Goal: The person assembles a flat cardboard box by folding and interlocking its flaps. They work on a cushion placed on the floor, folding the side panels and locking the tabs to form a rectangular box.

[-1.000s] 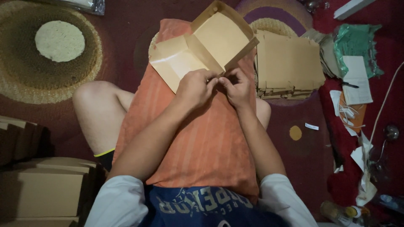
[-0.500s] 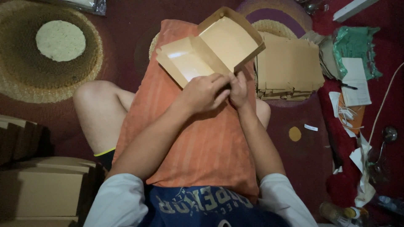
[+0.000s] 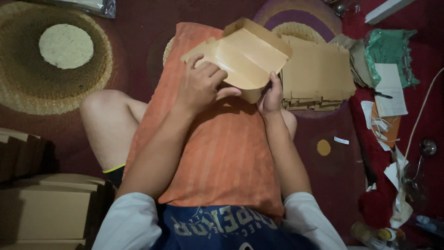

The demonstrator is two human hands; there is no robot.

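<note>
An orange pillow (image 3: 222,157) lies across the lap. Above it, the left hand (image 3: 201,85) curls its fingers over the near edge of a brown cardboard box (image 3: 245,58), while the right hand (image 3: 272,95) pinches its lower right corner. Beyond, flat cartons (image 3: 317,74) sit stacked on the rug (image 3: 64,60).

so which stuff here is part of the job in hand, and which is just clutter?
In the job:
- left hand
- right hand
- cardboard box
- orange pillow
- flat box stack

Lying about:
- round mat
- green bag
- paper scraps
- white cable
</note>
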